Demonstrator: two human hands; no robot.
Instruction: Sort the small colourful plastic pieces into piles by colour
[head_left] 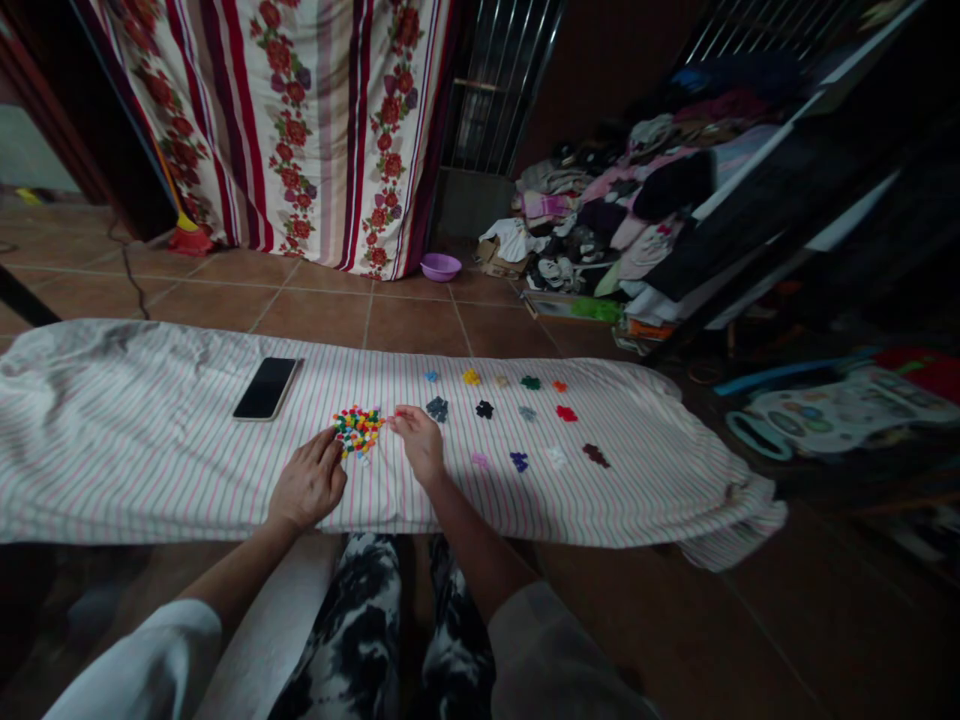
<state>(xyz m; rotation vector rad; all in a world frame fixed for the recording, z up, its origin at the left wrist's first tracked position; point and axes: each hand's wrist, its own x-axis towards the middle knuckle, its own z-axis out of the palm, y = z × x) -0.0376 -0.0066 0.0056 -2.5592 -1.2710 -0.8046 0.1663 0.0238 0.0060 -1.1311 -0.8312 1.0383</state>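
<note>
A heap of small mixed-colour pieces (358, 430) lies on the striped cloth (187, 440). My left hand (309, 482) rests at the heap's left edge, its fingers stretched out and touching the pieces. On the heap's right side, my right hand (418, 440) pinches its fingertips together beside a small reddish piece, too small to make out clearly. To the right lie little single-colour groups in rows, among them yellow pieces (471, 377), dark green pieces (531, 383), grey pieces (437, 409), black pieces (484, 410), red pieces (566, 413), dark blue pieces (519, 461) and brown pieces (596, 455).
A dark-screened phone (266, 388) lies left of the heap. Beyond the cloth-covered surface, a purple basin (440, 266) and a red broom (189, 236) stand on the tiled floor near a floral curtain (300, 130). Clothes (600, 210) are piled at the back right.
</note>
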